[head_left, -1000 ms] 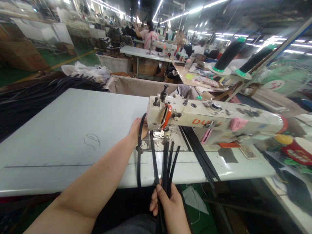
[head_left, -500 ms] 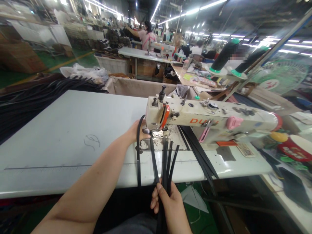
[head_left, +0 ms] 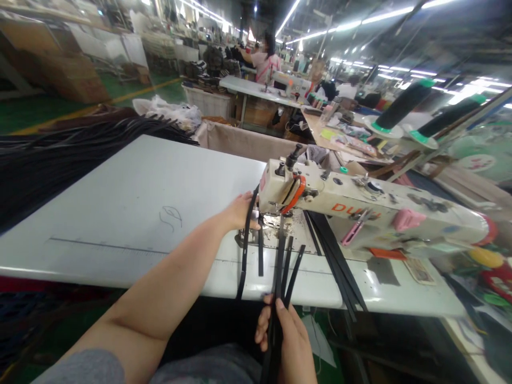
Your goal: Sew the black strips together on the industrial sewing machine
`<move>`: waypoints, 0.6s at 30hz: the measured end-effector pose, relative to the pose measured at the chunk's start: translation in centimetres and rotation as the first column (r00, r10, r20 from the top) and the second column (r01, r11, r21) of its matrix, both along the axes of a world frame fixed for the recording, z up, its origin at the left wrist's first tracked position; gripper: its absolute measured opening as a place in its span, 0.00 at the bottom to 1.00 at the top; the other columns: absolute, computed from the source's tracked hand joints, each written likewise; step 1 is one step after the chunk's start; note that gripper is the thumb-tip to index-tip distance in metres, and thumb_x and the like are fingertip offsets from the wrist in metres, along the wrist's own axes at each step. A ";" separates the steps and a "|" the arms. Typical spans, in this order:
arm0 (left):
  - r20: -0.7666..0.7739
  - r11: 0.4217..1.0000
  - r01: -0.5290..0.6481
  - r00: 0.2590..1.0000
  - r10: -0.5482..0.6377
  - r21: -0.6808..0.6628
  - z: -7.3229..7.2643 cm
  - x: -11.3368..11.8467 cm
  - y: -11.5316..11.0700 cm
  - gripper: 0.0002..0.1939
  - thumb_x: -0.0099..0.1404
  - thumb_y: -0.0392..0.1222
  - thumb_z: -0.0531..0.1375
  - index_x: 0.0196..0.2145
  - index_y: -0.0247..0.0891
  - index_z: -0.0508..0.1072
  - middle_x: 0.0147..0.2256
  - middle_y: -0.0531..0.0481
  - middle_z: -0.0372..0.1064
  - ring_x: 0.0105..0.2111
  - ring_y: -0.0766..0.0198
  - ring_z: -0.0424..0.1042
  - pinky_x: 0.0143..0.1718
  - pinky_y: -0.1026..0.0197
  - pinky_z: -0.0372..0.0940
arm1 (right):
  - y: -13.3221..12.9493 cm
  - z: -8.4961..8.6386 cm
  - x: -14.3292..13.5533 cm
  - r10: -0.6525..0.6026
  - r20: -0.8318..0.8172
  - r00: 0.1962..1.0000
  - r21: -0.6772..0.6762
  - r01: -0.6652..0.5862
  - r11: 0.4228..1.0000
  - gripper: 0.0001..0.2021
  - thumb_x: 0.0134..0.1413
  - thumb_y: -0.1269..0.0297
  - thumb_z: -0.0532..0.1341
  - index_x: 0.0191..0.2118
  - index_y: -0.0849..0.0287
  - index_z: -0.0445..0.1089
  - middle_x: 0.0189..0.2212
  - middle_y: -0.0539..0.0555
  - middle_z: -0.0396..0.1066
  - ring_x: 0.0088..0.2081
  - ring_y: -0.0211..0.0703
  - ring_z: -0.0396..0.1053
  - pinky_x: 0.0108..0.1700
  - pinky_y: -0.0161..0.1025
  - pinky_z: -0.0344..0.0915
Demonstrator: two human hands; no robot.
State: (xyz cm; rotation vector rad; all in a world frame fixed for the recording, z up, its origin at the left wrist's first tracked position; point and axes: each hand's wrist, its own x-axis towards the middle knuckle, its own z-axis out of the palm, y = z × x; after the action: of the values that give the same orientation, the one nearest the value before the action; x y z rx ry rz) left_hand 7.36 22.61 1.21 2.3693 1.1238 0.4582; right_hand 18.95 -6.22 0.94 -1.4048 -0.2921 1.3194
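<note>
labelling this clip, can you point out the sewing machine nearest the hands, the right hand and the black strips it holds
Sewing machine (head_left: pixel 322 198), head view: side of its upper arm.
Right hand (head_left: pixel 294 333), head view: middle of the hand.
Black strips (head_left: pixel 279 266), head view: one strip's upper stretch.

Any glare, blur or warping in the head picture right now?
Head view throughout: glare spots on the glossy white worktable; brown cardboard boxes at far left stretched and soft; long white ceiling lights overexposed; narrow black straps in the right hand stand out readably.
</note>
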 end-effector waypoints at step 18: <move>0.041 1.000 0.007 0.999 -0.008 0.016 -0.9 0.3 0.4 0.48 0.41 0.47 0.77 0.61 0.39 0.71 0.63 0.39 0.65 0.65 0.39 0.59 0.67 0.38 0.53 | -0.5 1.1 0.3 0.001 0.051 0.999 -0.037 0.001 0.999 0.15 0.49 0.55 0.71 0.36 0.59 0.71 0.26 0.52 0.76 0.25 0.43 0.76 0.23 0.32 0.67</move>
State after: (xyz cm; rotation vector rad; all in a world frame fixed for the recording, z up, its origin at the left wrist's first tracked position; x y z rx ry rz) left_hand 7.62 23.03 0.34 2.3661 1.0964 0.5129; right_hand 19.25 -6.74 2.07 -1.4708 -0.3038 1.2963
